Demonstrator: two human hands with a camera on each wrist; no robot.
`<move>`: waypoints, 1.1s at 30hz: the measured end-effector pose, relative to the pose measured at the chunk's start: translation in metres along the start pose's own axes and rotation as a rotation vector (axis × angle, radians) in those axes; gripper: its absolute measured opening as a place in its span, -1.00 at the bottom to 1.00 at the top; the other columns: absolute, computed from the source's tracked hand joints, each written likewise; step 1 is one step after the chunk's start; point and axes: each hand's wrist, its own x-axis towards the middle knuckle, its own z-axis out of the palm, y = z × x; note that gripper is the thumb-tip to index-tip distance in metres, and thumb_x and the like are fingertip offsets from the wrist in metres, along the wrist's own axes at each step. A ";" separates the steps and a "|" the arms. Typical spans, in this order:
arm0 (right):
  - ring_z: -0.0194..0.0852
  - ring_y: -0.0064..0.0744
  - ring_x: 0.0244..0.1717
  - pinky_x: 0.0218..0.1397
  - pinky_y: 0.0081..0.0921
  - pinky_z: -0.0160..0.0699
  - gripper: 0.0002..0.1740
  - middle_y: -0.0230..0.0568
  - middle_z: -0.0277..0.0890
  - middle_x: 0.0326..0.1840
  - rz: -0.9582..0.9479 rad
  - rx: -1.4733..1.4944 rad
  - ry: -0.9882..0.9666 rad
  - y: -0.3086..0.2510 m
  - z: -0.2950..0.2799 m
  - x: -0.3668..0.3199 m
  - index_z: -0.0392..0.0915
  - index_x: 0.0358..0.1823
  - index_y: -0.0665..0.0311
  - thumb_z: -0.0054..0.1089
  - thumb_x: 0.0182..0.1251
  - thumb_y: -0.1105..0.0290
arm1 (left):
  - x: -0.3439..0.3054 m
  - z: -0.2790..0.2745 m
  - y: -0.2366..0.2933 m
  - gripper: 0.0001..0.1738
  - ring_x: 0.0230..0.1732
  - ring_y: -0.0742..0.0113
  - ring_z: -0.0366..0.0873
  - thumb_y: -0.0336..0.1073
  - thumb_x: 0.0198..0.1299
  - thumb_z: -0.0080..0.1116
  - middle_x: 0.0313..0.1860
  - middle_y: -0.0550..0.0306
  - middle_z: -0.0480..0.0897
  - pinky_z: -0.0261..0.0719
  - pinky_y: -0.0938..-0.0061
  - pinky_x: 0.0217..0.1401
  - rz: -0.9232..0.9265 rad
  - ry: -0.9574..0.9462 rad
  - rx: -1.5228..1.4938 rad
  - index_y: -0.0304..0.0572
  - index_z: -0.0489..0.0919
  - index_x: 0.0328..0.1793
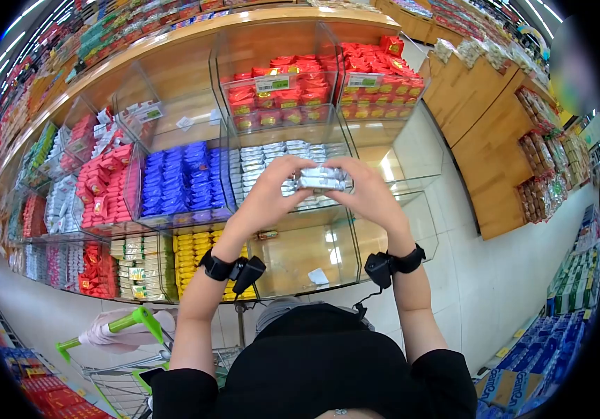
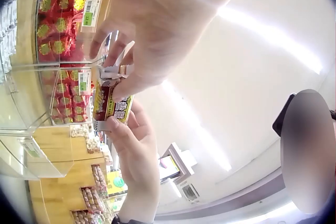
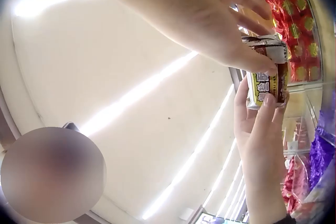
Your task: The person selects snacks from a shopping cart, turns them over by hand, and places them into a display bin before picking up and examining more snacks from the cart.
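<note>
Between both hands is a small stack of silver-wrapped snack packets, held over the case of matching silver packets. My left hand grips the stack's left end, thumb below and fingers above. At the other end my right hand pinches it the same way. The left wrist view shows a brown and yellow label on the packets, with my right thumb lying on it. Brown and yellow printing faces the right wrist view too, with crimped wrapper ends.
Blue packets fill the clear bin to the left, beside pink ones. Red packets stand behind. Yellow packets lie in the lower row. A shopping cart stands at lower left, and a wooden display stand at right.
</note>
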 end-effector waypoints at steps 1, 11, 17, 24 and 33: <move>0.40 -0.11 -0.14 -0.09 -0.36 0.38 -0.57 -0.11 0.44 -0.20 0.021 0.022 -0.020 0.004 -0.002 0.006 0.41 -0.12 0.22 0.24 -0.13 0.44 | 0.006 0.000 -0.006 -0.53 -0.09 0.30 0.42 -0.46 -0.14 0.24 -0.10 0.14 0.48 0.40 0.49 -0.07 -0.028 -0.013 0.013 -0.16 0.44 -0.01; 0.41 -0.10 -0.18 -0.10 -0.34 0.37 -0.61 -0.09 0.45 -0.27 0.129 0.050 -0.022 0.078 0.031 0.045 0.43 -0.20 0.29 0.22 -0.18 0.45 | 0.041 0.020 -0.083 -0.53 -0.07 0.25 0.43 -0.45 -0.13 0.23 -0.09 0.11 0.44 0.45 0.46 -0.07 -0.092 -0.027 0.091 -0.15 0.42 -0.01; 0.39 -0.07 -0.17 -0.10 -0.34 0.37 -0.62 -0.05 0.44 -0.28 0.118 -0.072 -0.017 0.136 0.076 0.042 0.48 -0.24 0.30 0.24 -0.21 0.41 | 0.029 0.049 -0.143 -0.54 -0.05 0.11 0.42 -0.42 -0.23 0.28 -0.12 0.03 0.46 0.37 0.40 0.01 -0.207 -0.004 0.047 -0.18 0.46 -0.09; 0.42 -0.05 -0.18 -0.11 -0.30 0.41 -0.66 -0.03 0.48 -0.28 0.255 -0.118 -0.172 0.156 0.099 0.022 0.51 -0.32 0.29 0.26 -0.25 0.40 | 0.005 0.074 -0.175 -0.56 -0.11 0.20 0.45 -0.43 -0.21 0.27 -0.16 0.03 0.49 0.42 0.43 -0.07 -0.291 -0.119 -0.013 -0.25 0.46 -0.10; 0.47 -0.11 -0.19 -0.09 -0.31 0.45 -0.70 -0.09 0.53 -0.32 0.332 -0.327 -0.238 0.177 0.114 0.017 0.58 -0.39 0.17 0.25 -0.32 0.46 | -0.002 0.078 -0.186 -0.71 -0.26 0.35 0.49 -0.49 0.02 0.03 -0.23 0.08 0.57 0.46 0.49 -0.18 -0.439 -0.255 -0.130 -0.31 0.47 -0.07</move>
